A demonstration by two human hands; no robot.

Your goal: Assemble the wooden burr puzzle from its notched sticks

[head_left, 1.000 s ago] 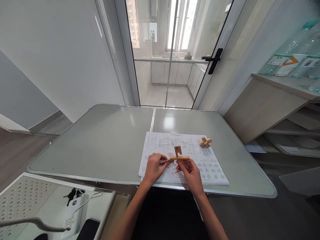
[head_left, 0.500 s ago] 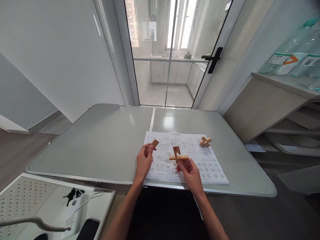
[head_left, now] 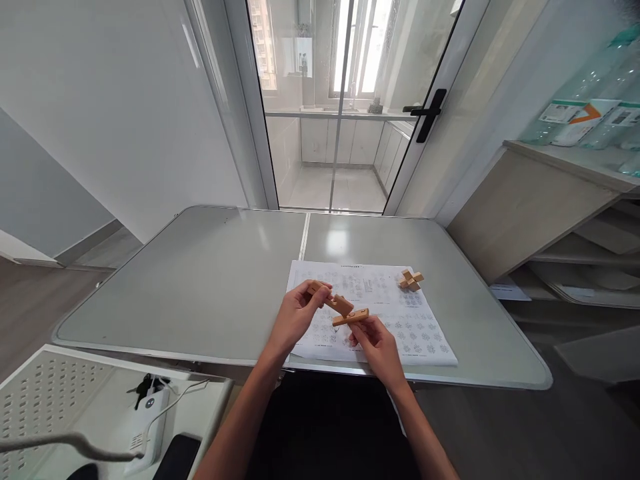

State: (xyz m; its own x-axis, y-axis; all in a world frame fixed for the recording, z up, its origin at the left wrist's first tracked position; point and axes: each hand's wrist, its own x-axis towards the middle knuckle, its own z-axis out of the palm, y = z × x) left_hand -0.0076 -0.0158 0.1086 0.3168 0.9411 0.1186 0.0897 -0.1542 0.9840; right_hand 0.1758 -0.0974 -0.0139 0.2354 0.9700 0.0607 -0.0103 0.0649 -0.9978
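Note:
My left hand pinches a small wooden puzzle piece, partly covered by the fingers. My right hand grips a flat wooden puzzle bar from below, its left end lower than its right. A second notched wooden piece crosses that bar and leans left, up against my left fingertips. Where the pieces meet is too small to tell whether they interlock. Both hands are above the printed sheet of small diagrams. An assembled wooden burr puzzle rests on the sheet's far right corner.
The grey folding table has a seam across its middle. At lower left a white perforated tray holds a power strip, keys and a dark phone. A shelf with plastic bottles stands right; a glass door is ahead.
My left hand has moved right with its piece, up to the pieces in my right hand. The formerly upright notched piece now tilts left, and the bar has tipped.

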